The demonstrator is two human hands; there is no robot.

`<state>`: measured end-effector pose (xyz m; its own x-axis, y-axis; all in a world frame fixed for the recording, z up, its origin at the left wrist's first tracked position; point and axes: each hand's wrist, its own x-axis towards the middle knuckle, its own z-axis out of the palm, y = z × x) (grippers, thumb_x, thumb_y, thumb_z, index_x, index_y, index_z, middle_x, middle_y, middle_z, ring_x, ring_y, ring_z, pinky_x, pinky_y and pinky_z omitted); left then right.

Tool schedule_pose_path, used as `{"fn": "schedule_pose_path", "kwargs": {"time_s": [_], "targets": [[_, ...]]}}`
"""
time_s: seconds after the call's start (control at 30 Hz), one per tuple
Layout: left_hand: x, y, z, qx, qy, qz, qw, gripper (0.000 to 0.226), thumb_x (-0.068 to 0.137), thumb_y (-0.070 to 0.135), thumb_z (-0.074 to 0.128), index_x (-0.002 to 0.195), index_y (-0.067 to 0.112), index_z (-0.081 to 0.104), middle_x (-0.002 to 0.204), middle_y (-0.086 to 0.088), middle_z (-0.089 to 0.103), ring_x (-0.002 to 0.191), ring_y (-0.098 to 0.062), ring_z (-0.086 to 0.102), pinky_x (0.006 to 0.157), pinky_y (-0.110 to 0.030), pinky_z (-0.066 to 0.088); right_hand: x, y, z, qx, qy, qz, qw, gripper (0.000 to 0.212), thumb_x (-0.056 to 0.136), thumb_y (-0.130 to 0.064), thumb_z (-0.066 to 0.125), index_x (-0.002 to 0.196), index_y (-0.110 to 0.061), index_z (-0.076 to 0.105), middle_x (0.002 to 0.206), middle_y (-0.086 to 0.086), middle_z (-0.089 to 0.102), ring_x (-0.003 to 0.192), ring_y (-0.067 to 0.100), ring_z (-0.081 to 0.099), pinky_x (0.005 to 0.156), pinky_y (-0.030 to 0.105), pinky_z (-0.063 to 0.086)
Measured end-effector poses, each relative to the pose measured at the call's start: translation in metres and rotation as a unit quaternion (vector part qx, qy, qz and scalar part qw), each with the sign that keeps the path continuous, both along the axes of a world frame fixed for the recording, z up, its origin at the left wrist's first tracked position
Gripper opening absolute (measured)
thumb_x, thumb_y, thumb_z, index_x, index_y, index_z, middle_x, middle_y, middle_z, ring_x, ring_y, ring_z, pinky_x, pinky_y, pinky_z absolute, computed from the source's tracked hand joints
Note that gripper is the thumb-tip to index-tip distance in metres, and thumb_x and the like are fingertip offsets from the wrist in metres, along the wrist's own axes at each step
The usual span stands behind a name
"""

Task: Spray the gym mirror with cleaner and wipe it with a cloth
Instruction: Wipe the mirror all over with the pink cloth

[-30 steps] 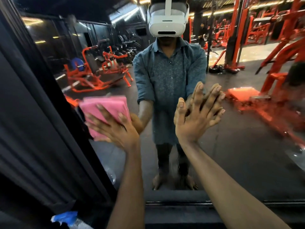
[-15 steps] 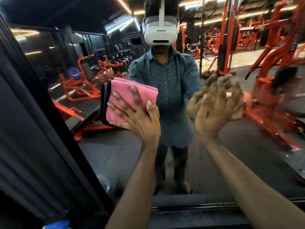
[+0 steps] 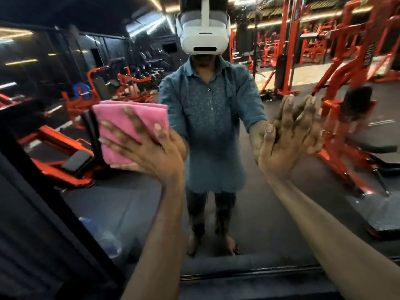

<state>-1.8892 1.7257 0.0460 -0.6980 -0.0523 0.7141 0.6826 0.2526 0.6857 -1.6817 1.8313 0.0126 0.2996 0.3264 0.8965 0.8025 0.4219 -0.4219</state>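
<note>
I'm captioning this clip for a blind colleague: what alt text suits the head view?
A person's left hand presses a folded pink cloth flat against a gym mirror, while the right hand rests open on the glass. The mirror reflects the person and orange gym machines.

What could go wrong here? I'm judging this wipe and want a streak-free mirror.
1. The bare right hand lies flat on the mirror, so it will likely leave palm and finger prints on the glass.
2. The left hand presses the folded pink cloth with spread fingers only; it could slip out mid-stroke.
</note>
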Motion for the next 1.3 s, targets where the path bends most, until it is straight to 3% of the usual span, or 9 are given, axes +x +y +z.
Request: {"fn": "schedule_pose_path", "kwargs": {"time_s": [0.2, 0.3, 0.5, 0.6, 0.73, 0.97, 1.03, 1.17, 1.3], "targets": [[0.066, -0.003, -0.13, -0.226, 0.198, -0.149, 0.942, 0.069, 0.103, 0.057, 0.035, 0.163, 0.048, 0.005, 0.174, -0.006, -0.011, 0.158, -0.042, -0.01, 0.104, -0.09, 0.005, 0.012, -0.002, 0.001, -0.005, -0.016, 0.01, 1.0, 0.059, 0.106, -0.054, 0.033, 0.163, -0.039, 0.024, 0.17, 0.01, 0.026, 0.154, 0.025, 0.02, 0.115, 0.049, 0.02], [0.036, -0.01, -0.12, -0.23, 0.269, -0.145, 0.924, 0.068, 0.101, 0.058, 0.039, 0.161, 0.054, 0.007, 0.175, 0.0, -0.01, 0.16, -0.035, -0.012, 0.109, -0.085, -0.001, 0.029, 0.006, 0.001, 0.005, -0.062, 0.047, 0.997, 0.059, 0.107, -0.057, 0.035, 0.163, -0.043, 0.018, 0.171, 0.009, 0.02, 0.153, 0.03, 0.023, 0.115, 0.053, 0.022], [0.007, -0.004, -0.02, -0.022, 0.009, -0.006, 1.0, 0.071, 0.103, 0.059, 0.028, 0.166, 0.029, 0.014, 0.172, -0.019, 0.012, 0.158, -0.044, 0.008, 0.113, -0.082, 0.007, 0.033, 0.017, -0.003, 0.015, -0.089, 0.07, 0.993, 0.059, 0.109, -0.056, 0.033, 0.164, -0.041, 0.018, 0.171, 0.011, 0.017, 0.153, 0.034, 0.024, 0.12, 0.052, 0.019], [0.05, 0.001, -0.059, -0.111, 0.108, -0.071, 0.985, 0.075, 0.101, 0.059, 0.032, 0.166, 0.034, 0.004, 0.174, -0.015, 0.006, 0.159, -0.043, 0.002, 0.114, -0.081, 0.0, 0.034, 0.02, -0.004, 0.014, -0.081, 0.075, 0.994, 0.057, 0.108, -0.053, 0.035, 0.163, -0.037, 0.027, 0.17, 0.013, 0.021, 0.153, 0.036, 0.026, 0.119, 0.057, 0.024], [0.04, -0.004, -0.095, -0.253, 0.363, -0.165, 0.881, 0.079, 0.096, 0.056, 0.045, 0.164, 0.043, 0.007, 0.174, 0.012, -0.005, 0.161, -0.023, -0.006, 0.113, -0.082, 0.001, 0.035, 0.023, -0.004, 0.045, -0.087, 0.095, 0.991, 0.057, 0.11, -0.051, 0.032, 0.158, -0.024, 0.042, 0.167, 0.016, 0.023, 0.153, 0.03, 0.02, 0.12, 0.053, 0.025], [0.029, 0.01, 0.046, 0.002, 0.078, -0.013, 0.997, 0.078, 0.101, 0.062, 0.034, 0.166, 0.022, 0.018, 0.174, -0.012, 0.011, 0.16, -0.035, 0.007, 0.12, -0.072, -0.002, 0.035, 0.024, -0.007, 0.059, -0.072, 0.078, 0.993, 0.053, 0.108, -0.052, 0.039, 0.158, -0.033, 0.042, 0.167, 0.008, 0.024, 0.151, 0.027, 0.025, 0.118, 0.049, 0.025], [0.05, 0.016, 0.021, -0.073, 0.15, -0.009, 0.986, 0.078, 0.101, 0.061, 0.039, 0.167, 0.026, 0.014, 0.175, -0.01, 0.004, 0.16, -0.037, 0.004, 0.119, -0.072, -0.005, 0.034, 0.026, -0.008, 0.056, -0.077, 0.088, 0.992, 0.057, 0.107, -0.052, 0.044, 0.16, -0.036, 0.034, 0.169, 0.007, 0.024, 0.152, 0.029, 0.029, 0.119, 0.051, 0.027], [0.081, 0.011, -0.108, -0.289, 0.319, -0.121, 0.895, 0.082, 0.097, 0.063, 0.043, 0.165, 0.043, 0.001, 0.174, 0.004, -0.011, 0.16, -0.03, -0.012, 0.112, -0.084, 0.005, 0.037, 0.028, -0.011, 0.048, -0.084, 0.111, 0.989, 0.061, 0.107, -0.053, 0.046, 0.163, -0.038, 0.026, 0.17, 0.009, 0.022, 0.153, 0.029, 0.03, 0.119, 0.055, 0.031], [0.07, 0.011, -0.082, -0.261, 0.307, -0.139, 0.904, 0.073, 0.099, 0.064, 0.037, 0.161, 0.052, 0.002, 0.173, 0.013, -0.013, 0.16, -0.021, -0.016, 0.112, -0.081, -0.001, 0.036, 0.027, -0.011, 0.042, -0.082, 0.11, 0.99, 0.062, 0.106, -0.054, 0.047, 0.163, -0.039, 0.025, 0.171, 0.006, 0.02, 0.154, 0.027, 0.027, 0.113, 0.057, 0.038]]}}
